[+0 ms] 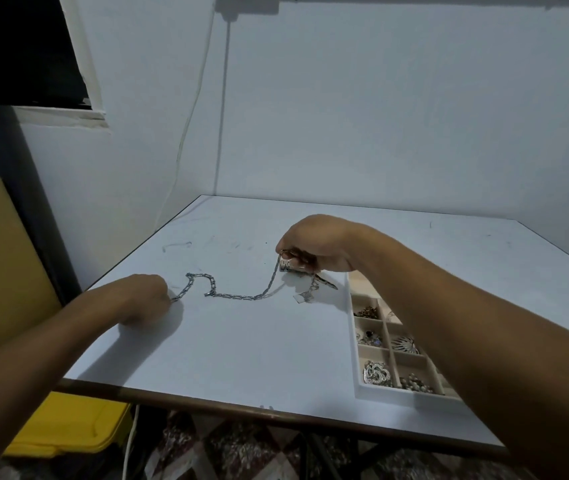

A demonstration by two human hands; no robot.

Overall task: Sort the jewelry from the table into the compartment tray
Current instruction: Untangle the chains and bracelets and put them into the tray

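Silver oval-link chain [234, 296], one, snakes over smooth white bench [241, 348]; left hand [144, 299] and right hand [314, 244] fingers pinch its ends.

— Silver chain [231, 295] snaking in loose waves across the table [241, 348], one end pinched low on the left, the other lifted up on the right!

— And the white compartment tray [408, 398] sits right of it, glittering pieces in several cells, partly hidden.

Shiny metal chain [231, 295], matt smooth white table [241, 341], pale matt tray [354, 327].
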